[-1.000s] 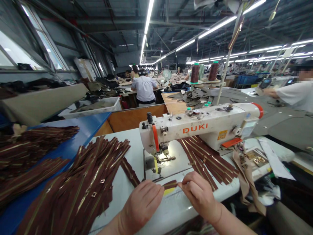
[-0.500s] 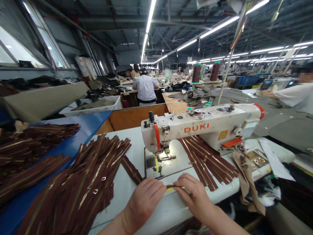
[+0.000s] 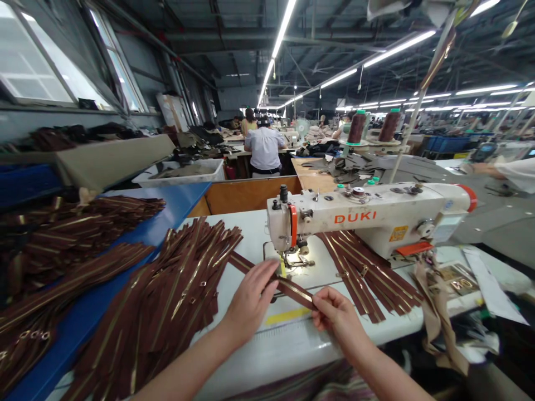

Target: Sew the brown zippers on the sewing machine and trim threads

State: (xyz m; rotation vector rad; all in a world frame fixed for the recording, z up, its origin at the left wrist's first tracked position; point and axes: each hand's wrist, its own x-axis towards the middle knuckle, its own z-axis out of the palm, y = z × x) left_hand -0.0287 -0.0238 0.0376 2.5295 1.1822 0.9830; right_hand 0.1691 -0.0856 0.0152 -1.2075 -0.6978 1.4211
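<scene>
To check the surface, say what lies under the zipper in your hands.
Under the brown zipper, between the left hand and right hand, lies the white table with a yellow strip; the hands hide what is beneath them.

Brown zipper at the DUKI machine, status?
Left hand and right hand both pinching one brown zipper. Presser foot just beyond. Zipper pile beside left hand.

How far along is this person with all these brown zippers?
Probably done: the smaller bunch of zippers lying to the right of the DUKI sewing machine. In hand: one zipper, held by the left hand and right hand in front of the machine. Probably left: the much larger pile of zippers and more on the blue table.
</scene>
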